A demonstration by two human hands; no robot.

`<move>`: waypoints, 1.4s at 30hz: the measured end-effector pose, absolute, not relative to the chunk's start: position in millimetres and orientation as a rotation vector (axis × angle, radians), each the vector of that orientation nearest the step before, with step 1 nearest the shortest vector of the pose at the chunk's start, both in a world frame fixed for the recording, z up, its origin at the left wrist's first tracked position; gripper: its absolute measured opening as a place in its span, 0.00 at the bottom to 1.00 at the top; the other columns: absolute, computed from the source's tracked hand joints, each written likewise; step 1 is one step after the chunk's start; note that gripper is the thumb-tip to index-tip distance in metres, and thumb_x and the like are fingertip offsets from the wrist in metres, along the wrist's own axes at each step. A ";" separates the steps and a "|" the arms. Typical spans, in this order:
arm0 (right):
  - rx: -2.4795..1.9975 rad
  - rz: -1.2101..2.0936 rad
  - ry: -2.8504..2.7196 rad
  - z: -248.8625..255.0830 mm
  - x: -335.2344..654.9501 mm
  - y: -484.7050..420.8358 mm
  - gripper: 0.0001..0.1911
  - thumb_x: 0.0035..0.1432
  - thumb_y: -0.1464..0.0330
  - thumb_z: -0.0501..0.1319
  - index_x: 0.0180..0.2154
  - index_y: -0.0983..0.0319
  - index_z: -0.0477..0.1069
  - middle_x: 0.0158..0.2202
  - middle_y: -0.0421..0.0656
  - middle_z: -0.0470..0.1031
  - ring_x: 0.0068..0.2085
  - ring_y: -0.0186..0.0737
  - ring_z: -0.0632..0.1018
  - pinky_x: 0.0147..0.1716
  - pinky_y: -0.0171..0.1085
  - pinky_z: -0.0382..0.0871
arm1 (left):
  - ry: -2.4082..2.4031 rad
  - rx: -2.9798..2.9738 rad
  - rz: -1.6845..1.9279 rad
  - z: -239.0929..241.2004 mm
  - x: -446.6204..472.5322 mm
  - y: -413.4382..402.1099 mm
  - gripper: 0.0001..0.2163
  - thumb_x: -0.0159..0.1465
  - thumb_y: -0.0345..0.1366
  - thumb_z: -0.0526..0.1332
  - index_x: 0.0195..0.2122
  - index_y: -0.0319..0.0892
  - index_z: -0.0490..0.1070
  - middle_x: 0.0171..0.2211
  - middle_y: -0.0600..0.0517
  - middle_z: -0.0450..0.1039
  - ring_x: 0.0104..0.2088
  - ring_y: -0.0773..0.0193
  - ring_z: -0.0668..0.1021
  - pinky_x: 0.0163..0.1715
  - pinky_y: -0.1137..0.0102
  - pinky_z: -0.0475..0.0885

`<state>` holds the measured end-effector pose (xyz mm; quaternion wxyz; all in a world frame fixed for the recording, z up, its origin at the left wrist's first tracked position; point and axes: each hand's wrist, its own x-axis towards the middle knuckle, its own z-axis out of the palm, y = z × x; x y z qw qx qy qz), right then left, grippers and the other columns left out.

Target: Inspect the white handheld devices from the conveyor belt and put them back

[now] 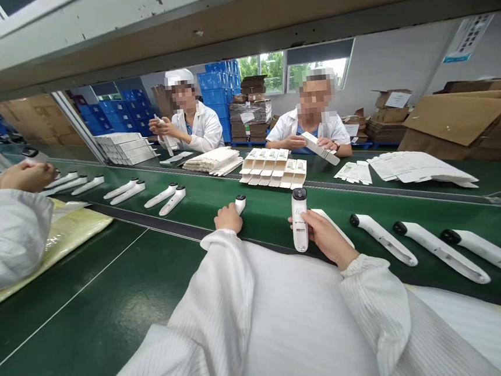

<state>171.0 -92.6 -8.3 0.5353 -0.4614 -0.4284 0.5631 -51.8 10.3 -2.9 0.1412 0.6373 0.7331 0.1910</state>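
My left hand [228, 218] lies on the green belt with its fingers around a white handheld device [240, 203], and only the device's black-capped end shows beyond them. My right hand [327, 237] grips a second white device [299, 221] with a black top, held upright, its face towards me. Just behind that hand, the end of a third white device [335, 223] shows. Several similar devices [440, 250] lie in a slanted row to my right, and several more [161, 197] lie to my left, all with black tips pointing left.
A co-worker's hand [24, 175] in a white sleeve is at the far left, above a yellowish sheet [49, 246]. Across the belt are folded white cartons [273, 168], paper leaflets [419, 167], two seated co-workers, and stacked boxes and blue crates.
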 end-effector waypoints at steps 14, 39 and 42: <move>-1.560 0.379 -1.521 -28.8 182.2 -74.6 0.19 0.54 0.63 0.55 0.46 0.63 0.69 0.48 0.51 0.70 0.48 0.49 0.71 0.49 0.48 0.62 | 0.804 0.700 0.860 10.7 29.4 -36.0 0.09 0.59 0.36 0.56 0.36 0.35 0.70 0.29 0.47 0.72 0.23 0.69 0.70 0.15 0.77 0.58; -1.826 0.612 -1.582 -26.5 165.5 -72.5 0.14 0.56 0.65 0.54 0.44 0.62 0.67 0.42 0.49 0.73 0.44 0.47 0.73 0.44 0.43 0.64 | 1.005 0.711 1.096 -4.7 15.5 -16.4 0.07 0.51 0.36 0.62 0.32 0.41 0.71 0.26 0.55 0.69 0.24 0.72 0.70 0.25 0.74 0.60; -1.829 0.312 -1.723 -29.8 169.1 -74.7 0.20 0.55 0.68 0.54 0.50 0.64 0.65 0.49 0.53 0.68 0.50 0.49 0.70 0.50 0.44 0.62 | 1.016 0.741 1.085 -4.0 15.8 -17.9 0.07 0.52 0.36 0.62 0.32 0.41 0.71 0.26 0.55 0.69 0.24 0.72 0.70 0.25 0.75 0.60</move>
